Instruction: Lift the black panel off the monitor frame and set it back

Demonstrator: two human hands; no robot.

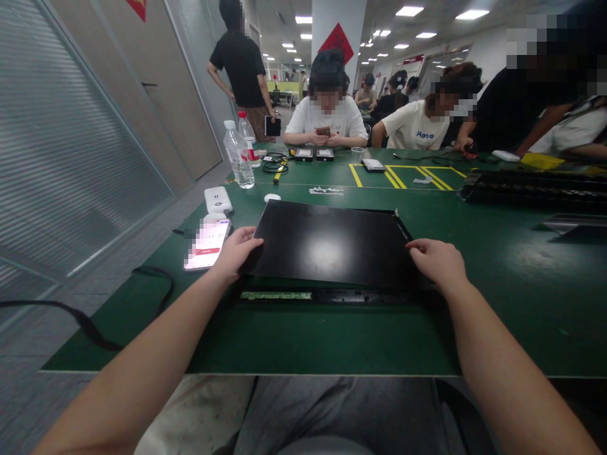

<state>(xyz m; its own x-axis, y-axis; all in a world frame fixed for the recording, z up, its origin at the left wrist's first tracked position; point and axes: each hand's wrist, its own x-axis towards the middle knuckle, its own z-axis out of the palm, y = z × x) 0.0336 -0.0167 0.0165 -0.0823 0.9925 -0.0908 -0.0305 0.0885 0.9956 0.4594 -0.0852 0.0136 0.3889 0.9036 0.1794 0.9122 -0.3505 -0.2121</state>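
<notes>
A flat black display panel (332,243) lies on the green table (512,297) right in front of me, its near edge raised a little over a dark strip with a green circuit board (275,295). My left hand (236,253) grips the panel's near left corner, fingers curled over the edge. At the near right corner my right hand (439,262) holds the panel the same way.
A lit phone (208,244) and a white power bank (217,200) lie left of the panel, with two water bottles (239,155) behind them. A black cable (90,325) hangs off the left edge. Black trays (535,189) are at the right. Several people sit at the far side.
</notes>
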